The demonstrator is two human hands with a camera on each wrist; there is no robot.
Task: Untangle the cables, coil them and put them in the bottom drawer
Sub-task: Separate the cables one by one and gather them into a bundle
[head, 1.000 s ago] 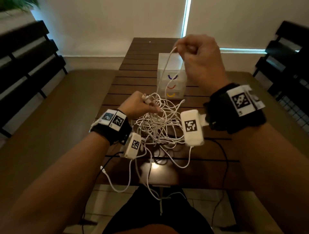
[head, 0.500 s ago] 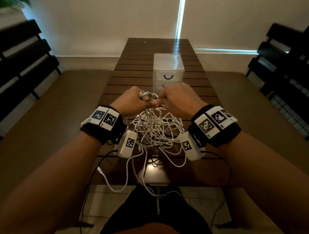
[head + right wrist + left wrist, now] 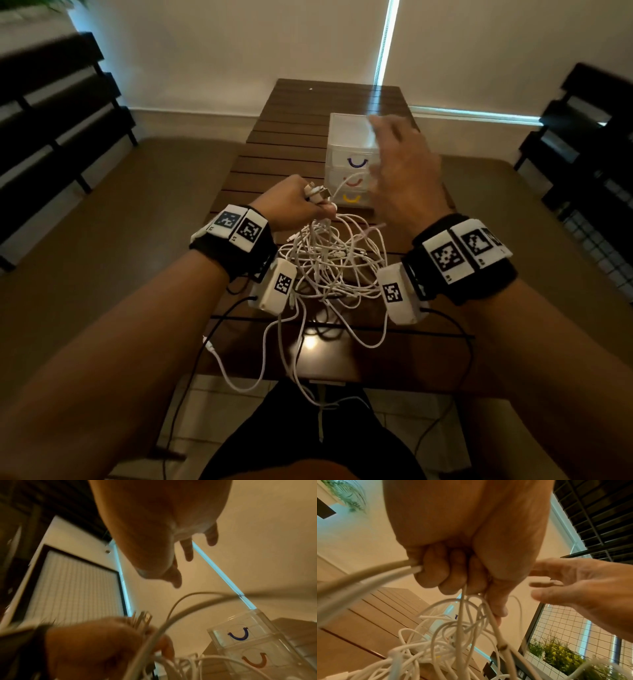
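Observation:
A tangle of white cables (image 3: 334, 260) lies on the dark slatted table (image 3: 284, 137), with loops hanging over the near edge. My left hand (image 3: 294, 205) grips a bunch of cable ends, their plugs (image 3: 317, 193) sticking out of the fist; the left wrist view shows fingers (image 3: 447, 573) curled round the strands (image 3: 462, 615). My right hand (image 3: 400, 168) hovers above the tangle with spread fingers (image 3: 187, 550), blurred, holding nothing. Behind it stands a clear three-drawer box (image 3: 349, 137) with a blue handle (image 3: 238, 635), a red one (image 3: 254, 661) and a yellow one (image 3: 352, 198) at the bottom. All drawers look closed.
Dark slatted benches stand at the left (image 3: 51, 113) and right (image 3: 589, 137) of the table. A wire mesh panel (image 3: 573, 635) with plants (image 3: 559, 658) behind it is on the right. Black leads (image 3: 459, 329) run from my wrist cameras over the table edge.
My right hand first held a strand high, dropped down beside my left hand, and now has risen again with fingers spread and nothing in it. My left hand stays on the cable ends.

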